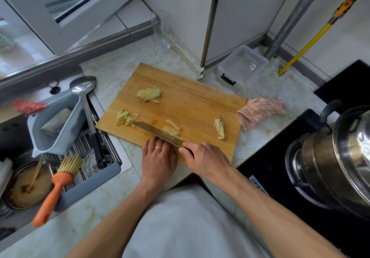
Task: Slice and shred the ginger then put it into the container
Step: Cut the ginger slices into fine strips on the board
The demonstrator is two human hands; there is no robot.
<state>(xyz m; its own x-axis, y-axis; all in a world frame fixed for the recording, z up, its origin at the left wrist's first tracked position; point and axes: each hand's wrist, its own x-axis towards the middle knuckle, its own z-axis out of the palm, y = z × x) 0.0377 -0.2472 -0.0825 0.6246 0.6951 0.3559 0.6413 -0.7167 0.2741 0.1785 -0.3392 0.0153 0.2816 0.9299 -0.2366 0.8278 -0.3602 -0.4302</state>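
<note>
A wooden cutting board (186, 97) lies on the marble counter. On it are a pile of ginger slices (149, 94), shredded ginger (125, 117) at the left, more shreds (172, 128) by the blade, and ginger peel scraps (219, 128) at the right. My right hand (202, 157) grips the handle of a knife (158, 132) whose blade lies low across the board, tip toward the left shreds. My left hand (159, 158) rests flat on the board's near edge beside the blade, fingers straight. A clear plastic container (243, 65) stands behind the board's right corner.
A sink (24, 181) at the left holds a grey drain basket (54, 121), a ladle (85, 97), an orange brush (56, 185) and a dirty pot. A glass (161, 30) stands at the back. A pink cloth (260, 111) and a stove with a steel pot (340, 161) are at the right.
</note>
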